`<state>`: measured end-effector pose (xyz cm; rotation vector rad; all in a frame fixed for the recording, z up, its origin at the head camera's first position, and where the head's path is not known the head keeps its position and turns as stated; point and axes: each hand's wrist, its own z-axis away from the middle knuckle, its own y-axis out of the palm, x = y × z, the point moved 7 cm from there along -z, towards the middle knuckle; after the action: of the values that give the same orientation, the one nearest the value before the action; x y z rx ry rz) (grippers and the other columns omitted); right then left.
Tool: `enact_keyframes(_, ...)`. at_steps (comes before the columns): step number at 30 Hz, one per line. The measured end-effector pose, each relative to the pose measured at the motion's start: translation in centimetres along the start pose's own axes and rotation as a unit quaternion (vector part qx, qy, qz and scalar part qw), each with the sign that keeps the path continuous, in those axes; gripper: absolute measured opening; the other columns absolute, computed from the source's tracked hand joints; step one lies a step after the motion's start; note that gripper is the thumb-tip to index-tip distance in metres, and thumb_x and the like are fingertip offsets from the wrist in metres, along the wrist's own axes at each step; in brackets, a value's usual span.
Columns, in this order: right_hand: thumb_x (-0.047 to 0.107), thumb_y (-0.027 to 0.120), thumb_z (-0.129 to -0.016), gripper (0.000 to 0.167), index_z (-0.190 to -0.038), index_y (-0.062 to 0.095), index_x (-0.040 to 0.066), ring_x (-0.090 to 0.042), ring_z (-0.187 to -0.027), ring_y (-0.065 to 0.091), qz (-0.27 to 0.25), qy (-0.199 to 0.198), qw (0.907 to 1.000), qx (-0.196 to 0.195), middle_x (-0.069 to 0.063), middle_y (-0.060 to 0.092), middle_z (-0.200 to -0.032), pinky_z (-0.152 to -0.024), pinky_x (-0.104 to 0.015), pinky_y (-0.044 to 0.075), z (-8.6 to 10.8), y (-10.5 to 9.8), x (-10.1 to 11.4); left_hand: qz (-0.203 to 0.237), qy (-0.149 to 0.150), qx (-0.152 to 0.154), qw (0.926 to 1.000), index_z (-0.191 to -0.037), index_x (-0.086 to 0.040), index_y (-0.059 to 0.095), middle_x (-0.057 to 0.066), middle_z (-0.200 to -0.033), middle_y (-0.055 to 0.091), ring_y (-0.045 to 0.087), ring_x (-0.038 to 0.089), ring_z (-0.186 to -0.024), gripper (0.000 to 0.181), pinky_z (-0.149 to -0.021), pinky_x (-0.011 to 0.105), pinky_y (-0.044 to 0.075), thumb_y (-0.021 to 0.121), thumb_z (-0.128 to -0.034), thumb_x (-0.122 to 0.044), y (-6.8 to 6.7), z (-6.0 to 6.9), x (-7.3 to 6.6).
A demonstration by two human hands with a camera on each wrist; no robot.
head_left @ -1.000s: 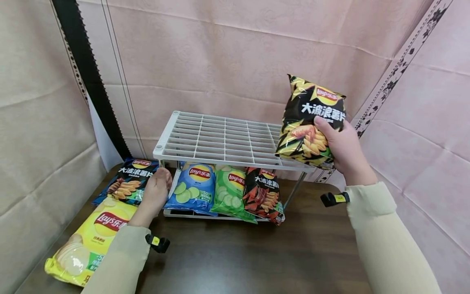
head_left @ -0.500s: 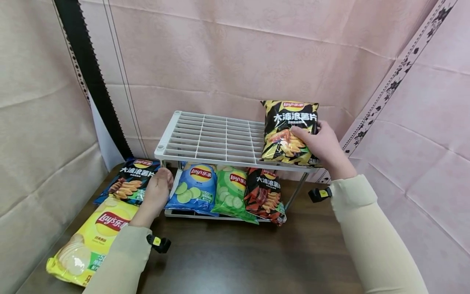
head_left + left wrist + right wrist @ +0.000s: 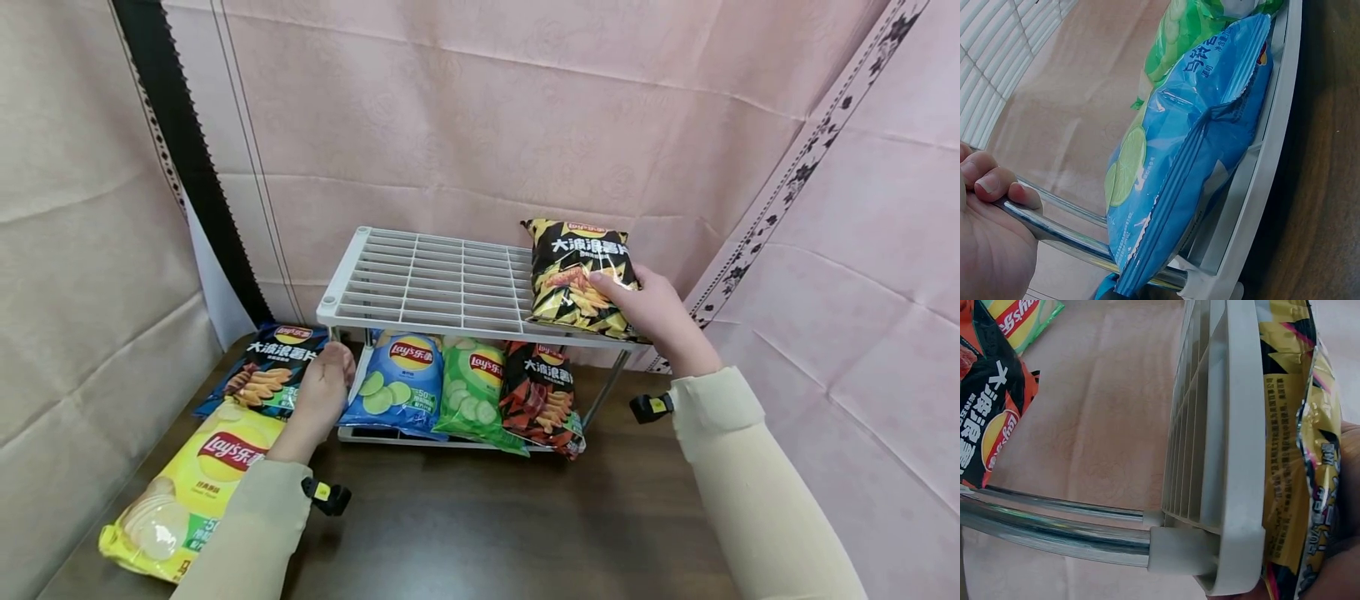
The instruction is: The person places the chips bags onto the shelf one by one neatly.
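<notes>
My right hand [image 3: 656, 312] holds a black and yellow chip bag [image 3: 577, 283] on the right end of the white two-tier rack's top shelf [image 3: 427, 279]. In the right wrist view that bag [image 3: 1288, 462] lies against the shelf edge [image 3: 1244, 444]. My left hand [image 3: 324, 385] grips the rack's front left metal post [image 3: 1060, 234], its fingers curled round it. On the lower shelf stand a blue lime chip bag [image 3: 397, 383], a green cucumber one [image 3: 472, 392] and a black and red one [image 3: 542, 396], side by side and leaning back.
Left of the rack, on the dark wooden table [image 3: 480, 525], lie a dark blue and black chip bag [image 3: 266, 367] and a large yellow chip bag [image 3: 191, 492], partly behind my left forearm. Pink cloth [image 3: 480, 108] hangs behind and at both sides.
My right hand has brought the black and yellow bag down and leftward from above the rack onto the top shelf, where it now leans further back. My left hand stays on the post.
</notes>
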<state>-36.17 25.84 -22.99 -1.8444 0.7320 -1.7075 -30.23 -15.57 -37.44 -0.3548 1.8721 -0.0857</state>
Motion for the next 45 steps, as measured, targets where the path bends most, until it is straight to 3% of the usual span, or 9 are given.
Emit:
enact_keyframes(9, 0.078, 0.052, -0.079, 0.090, -0.139, 0.045, 0.010, -0.028, -0.097, 0.052, 0.002, 0.011, 0.9999, 0.010, -0.015, 0.056, -0.117, -0.080, -0.038, 0.042, -0.3, 0.2, -0.5, 0.016, -0.009, 0.014, 0.9997, -0.085, 0.009, 0.035, 0.012, -0.073, 0.034, 0.036, 0.024, -0.067, 0.059, -0.067, 0.032, 0.031, 0.014, -0.1056, -0.042, 0.0, 0.0, 0.7)
enact_keyframes(16, 0.079, 0.053, -0.077, 0.102, -0.147, 0.033, 0.007, -0.030, -0.106, 0.047, 0.005, 0.021, 0.9998, -0.004, -0.018, 0.047, -0.129, -0.085, -0.040, 0.041, 0.1, -0.3, -0.7, 0.017, 0.004, 0.012, 0.9998, -0.083, 0.009, 0.033, 0.011, -0.072, 0.033, 0.034, 0.023, -0.064, 0.058, -0.065, 0.031, 0.030, 0.014, -0.1061, -0.040, 0.0, -0.1, 0.4)
enact_keyframes(20, 0.076, 0.055, -0.079, 0.102, -0.150, 0.027, 0.008, -0.029, -0.110, 0.047, -0.011, 0.021, 0.9997, -0.009, -0.018, 0.043, -0.136, -0.087, -0.039, 0.041, 0.7, -1.0, -1.2, 0.014, -0.002, 0.010, 0.9999, -0.082, 0.007, 0.035, 0.011, -0.072, 0.034, 0.035, 0.024, -0.066, 0.055, -0.066, 0.032, 0.031, 0.014, -0.1063, -0.039, 0.3, -1.0, 2.3)
enact_keyframes(23, 0.072, 0.053, -0.083, 0.098, -0.151, 0.025, 0.008, -0.030, -0.116, 0.046, -0.035, 0.013, 0.9992, -0.010, -0.019, 0.040, -0.141, -0.093, -0.043, 0.039, 1.3, -1.4, -1.7, 0.012, -0.003, 0.011, 0.9999, -0.083, 0.004, 0.036, 0.013, -0.074, 0.035, 0.037, 0.025, -0.068, 0.055, -0.067, 0.032, 0.031, 0.014, -0.1058, -0.041, 0.4, -1.7, 3.9)
enact_keyframes(30, 0.068, 0.026, -0.095, 0.088, -0.150, 0.021, -0.001, -0.032, -0.126, 0.042, -0.156, -0.022, 0.9872, -0.026, -0.024, 0.036, -0.145, -0.102, -0.043, 0.036, 2.3, -2.2, -4.3, 0.011, 0.005, 0.018, 0.9998, -0.090, -0.002, 0.040, 0.015, -0.079, 0.041, 0.044, 0.027, -0.075, 0.054, -0.069, 0.032, 0.037, 0.016, -0.1034, -0.049, 0.2, -1.4, 3.8)
enact_keyframes(34, 0.067, 0.015, -0.095, 0.088, -0.150, 0.019, -0.002, -0.028, -0.124, 0.044, -0.204, -0.031, 0.9780, -0.028, -0.025, 0.036, -0.145, -0.101, -0.042, 0.040, 2.8, -1.5, -6.6, -0.029, -0.002, 0.019, 0.9994, -0.100, -0.001, 0.046, 0.019, -0.093, 0.051, 0.051, 0.034, -0.092, 0.059, -0.083, 0.044, 0.040, 0.016, -0.1026, -0.052, -0.4, -1.3, 3.3)
enact_keyframes(38, 0.065, 0.014, -0.097, 0.084, -0.147, 0.025, -0.003, -0.026, -0.121, 0.047, -0.230, -0.057, 0.9716, -0.010, -0.028, 0.038, -0.142, -0.100, -0.042, 0.041, 3.7, 0.5, -9.0, -0.103, -0.002, 0.040, 0.9939, -0.128, 0.003, 0.041, 0.027, -0.122, 0.050, 0.047, 0.042, -0.117, 0.063, -0.098, 0.058, 0.033, 0.019, -0.1037, -0.051, -1.4, -0.9, 2.3)
enact_keyframes(41, 0.057, 0.016, -0.102, 0.076, -0.143, 0.027, -0.006, -0.031, -0.123, 0.047, -0.247, -0.092, 0.9646, 0.011, -0.031, 0.038, -0.140, -0.099, -0.039, 0.042, 4.6, 2.3, -10.4, -0.161, -0.006, 0.075, 0.9841, -0.143, 0.003, 0.027, 0.030, -0.135, 0.040, 0.040, 0.045, -0.125, 0.068, -0.099, 0.062, 0.031, 0.025, -0.1034, -0.052, -2.6, -0.2, 1.4)
enact_keyframes(45, 0.044, 0.019, -0.106, 0.064, -0.144, 0.024, -0.006, -0.035, -0.126, 0.044, -0.264, -0.124, 0.9560, 0.033, -0.032, 0.037, -0.141, -0.102, -0.042, 0.039, 5.8, 4.6, -11.8, -0.231, -0.040, 0.110, 0.9658, -0.150, -0.002, 0.018, 0.032, -0.140, 0.033, 0.036, 0.049, -0.125, 0.082, -0.093, 0.067, 0.033, 0.035, -0.0972, -0.062, -4.8, 1.3, 1.1)
